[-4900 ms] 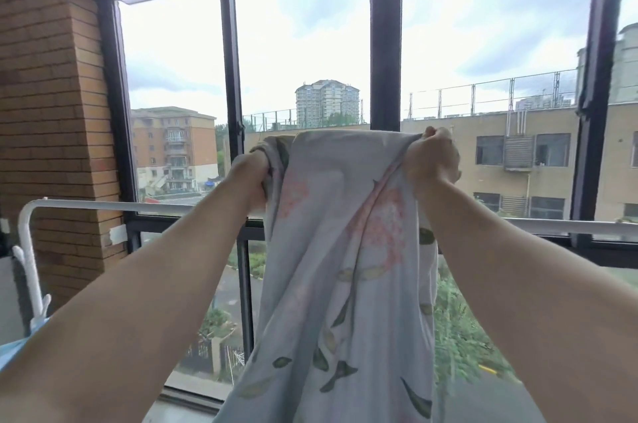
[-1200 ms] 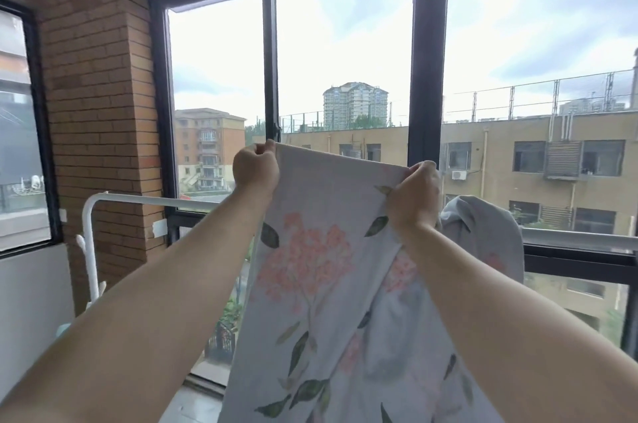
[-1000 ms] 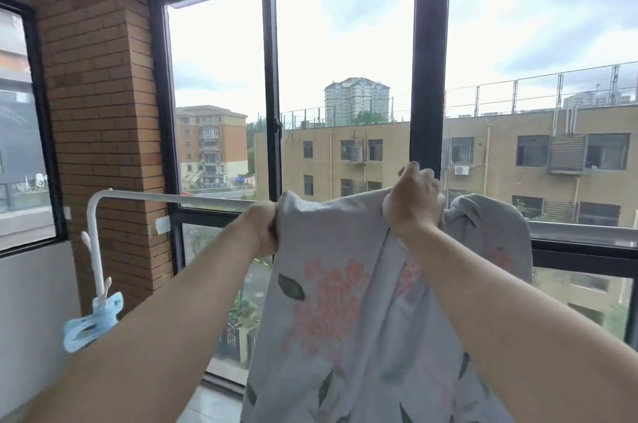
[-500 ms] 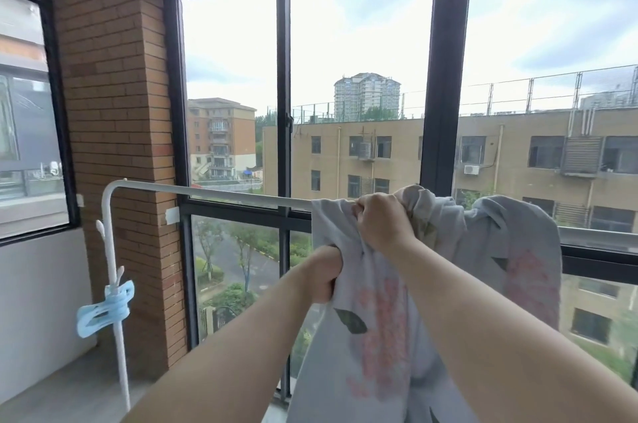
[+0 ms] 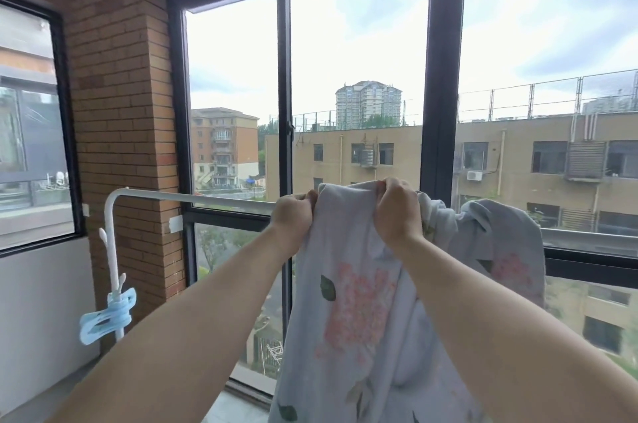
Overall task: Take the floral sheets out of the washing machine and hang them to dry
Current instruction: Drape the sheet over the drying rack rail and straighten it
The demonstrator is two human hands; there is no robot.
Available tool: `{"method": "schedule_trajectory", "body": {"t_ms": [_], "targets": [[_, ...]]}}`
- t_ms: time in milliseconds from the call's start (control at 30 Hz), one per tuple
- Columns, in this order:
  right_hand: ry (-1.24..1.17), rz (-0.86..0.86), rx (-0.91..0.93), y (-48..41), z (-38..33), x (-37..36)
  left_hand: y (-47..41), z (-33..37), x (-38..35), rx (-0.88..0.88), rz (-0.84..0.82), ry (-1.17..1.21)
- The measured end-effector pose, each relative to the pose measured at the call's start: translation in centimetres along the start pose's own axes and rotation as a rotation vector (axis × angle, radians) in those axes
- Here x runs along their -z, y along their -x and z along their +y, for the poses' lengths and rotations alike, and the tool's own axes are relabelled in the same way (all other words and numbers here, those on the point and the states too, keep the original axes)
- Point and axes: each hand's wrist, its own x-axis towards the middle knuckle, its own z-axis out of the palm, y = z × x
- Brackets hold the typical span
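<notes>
both hands pinch the sheet's top edge at the rail: left hand (image 5: 294, 215), right hand (image 5: 397, 212). floral sheet (image 5: 359, 312) draped over white drying rail (image 5: 193, 196). soft, limp, probably damp-heavy; will likely slide, so grip the hem and spread sideways.

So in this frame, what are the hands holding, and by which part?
Both hands hold the floral sheet: the left hand and the right hand each grip its bunched top edge, level with the white rail.
</notes>
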Motion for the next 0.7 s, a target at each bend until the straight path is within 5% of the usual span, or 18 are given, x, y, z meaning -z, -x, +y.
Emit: {"method": "schedule_trajectory", "body": {"t_ms": [400, 700], "targets": [[0.07, 0.07, -0.133, -1.2, 2.1, 3.2, -1.1, 9.7, 0.8, -0.204, 0.271, 0.008], [0.359, -0.021, -0.019, -0.2, 2.6, 1.9, 1.2, 1.0, 2.8, 0.317, -0.131, 0.268]]}}
